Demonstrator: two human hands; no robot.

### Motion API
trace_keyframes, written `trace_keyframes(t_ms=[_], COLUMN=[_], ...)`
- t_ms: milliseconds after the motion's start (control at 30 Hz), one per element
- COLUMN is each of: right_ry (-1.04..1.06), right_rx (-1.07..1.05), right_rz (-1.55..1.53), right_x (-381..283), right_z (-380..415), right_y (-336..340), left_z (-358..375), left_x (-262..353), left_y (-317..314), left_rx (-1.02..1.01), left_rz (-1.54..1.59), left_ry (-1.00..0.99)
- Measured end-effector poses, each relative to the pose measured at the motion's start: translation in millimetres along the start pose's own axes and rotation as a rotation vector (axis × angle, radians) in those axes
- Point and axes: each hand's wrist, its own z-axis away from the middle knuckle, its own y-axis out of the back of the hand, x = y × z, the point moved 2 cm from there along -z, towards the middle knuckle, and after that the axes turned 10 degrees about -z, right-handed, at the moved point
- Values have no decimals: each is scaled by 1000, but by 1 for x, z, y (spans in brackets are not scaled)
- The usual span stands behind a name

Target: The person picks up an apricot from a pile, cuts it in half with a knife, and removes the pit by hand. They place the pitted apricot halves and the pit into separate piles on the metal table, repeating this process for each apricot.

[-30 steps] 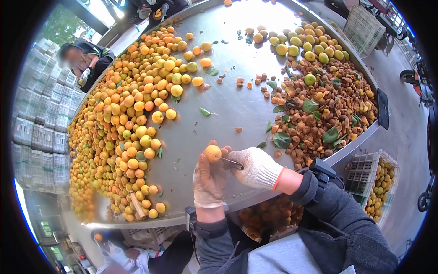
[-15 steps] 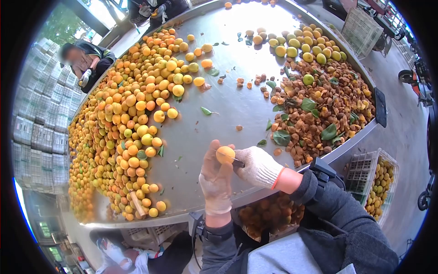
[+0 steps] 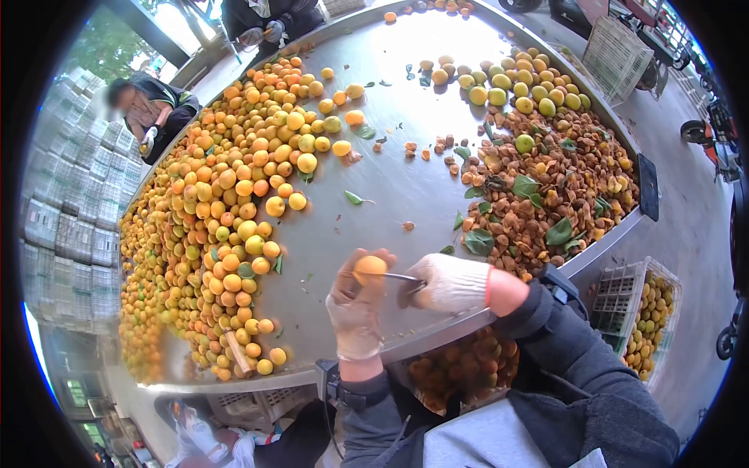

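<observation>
My left hand [image 3: 355,308], in a worn glove, holds an orange apricot [image 3: 369,267] at its fingertips above the near edge of the steel table [image 3: 390,187]. My right hand [image 3: 451,282], in a white knit glove, grips a small knife [image 3: 399,278] whose blade touches the apricot from the right. A big heap of whole apricots [image 3: 211,226] covers the table's left side. A pile of brown pits and leaves [image 3: 546,203] lies at the right.
Greener apricots [image 3: 519,82] sit at the far right. A crate of fruit [image 3: 644,316] stands on the floor at right, another bin [image 3: 460,366] below the table edge. Other people work at the far left [image 3: 148,109] and top [image 3: 265,19]. Stacked crates [image 3: 66,210] line the left.
My hands and the apricot shifted slightly down and left, and the knife blade now shows longer, pulled out to the right of the fruit.
</observation>
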Motion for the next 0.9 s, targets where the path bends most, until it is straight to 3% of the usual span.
trace_keyframes(t_ms=[67, 100, 167, 200, 267, 300, 367, 400, 433, 500, 567, 600, 633, 667, 800, 900], right_ry=[-46, -95, -10, 103, 333, 327, 188, 213, 213, -59, -37, -13, 11, 8, -148, 70], right_rx=[76, 230, 415, 427, 411, 421, 348, 358, 357, 319, 321, 294, 266, 264, 237, 584], right_rz=[-34, -203, -325, -270, -56, -56, -140, -204, -207, -458, -494, -594, -694, -698, -415, -581], right_x=[-7, -23, -26, -24, -15, -12, -9, -13, -19, -27, -25, -19, -14, -12, -14, -14], right_z=[10, 21, 21, 16, 5, 6, 4, 6, 8, 12, 11, 9, 7, 7, 4, 4], right_y=[17, 22, 23, 18, 12, 13, 13, 12, 11, 11, 11, 12, 12, 10, 12, 20], left_z=[-6, -6, -4, -2, 3, 3, 5, 6, 8, 8, 4, 2, -2, -3, -2, -1], left_x=[-3, -5, -8, -7, 2, -1, -4, -4, -6, -7, -7, -9, -14, -16, -12, -12], left_y=[10, 9, 3, -3, -22, -26, -30, -30, -27, -23, -16, -8, 1, 7, 10, 10], left_rx=[123, 127, 163, 153, 36, 25, -13, -12, 8, 33, 94, 96, 48, -1, 49, 10], left_rz=[191, 196, -356, -356, -704, -700, -526, -526, -354, -181, -20, -20, 210, 439, 527, 496], left_ry=[-26, -26, -37, -33, -265, -261, -305, -305, -207, -106, 194, 193, 179, 161, 143, 151])
